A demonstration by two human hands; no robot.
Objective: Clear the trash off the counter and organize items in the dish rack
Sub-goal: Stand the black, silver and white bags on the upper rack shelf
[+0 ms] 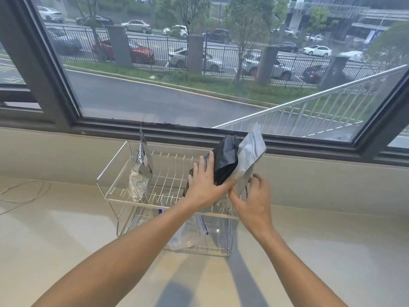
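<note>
A two-tier white wire dish rack (115,165) stands on the pale counter below the window. A crumpled silver foil pouch (141,171) stands upright at the left of its upper tier. At the right of that tier a black pouch (224,161) and a grey-white pouch (249,158) lean together, tilted to the right. My left hand (204,185) lies flat against the black pouch, thumb under it. My right hand (254,200) holds the lower edge of the grey-white pouch with its fingertips. A clear plastic bag with a blue strip (188,235) lies on the lower tier.
A thin pale cord (24,196) lies looped on the counter at the far left. The beige counter (332,251) runs wide on both sides of the rack and toward me. A low beige wall and the dark window frame (309,145) rise right behind the rack.
</note>
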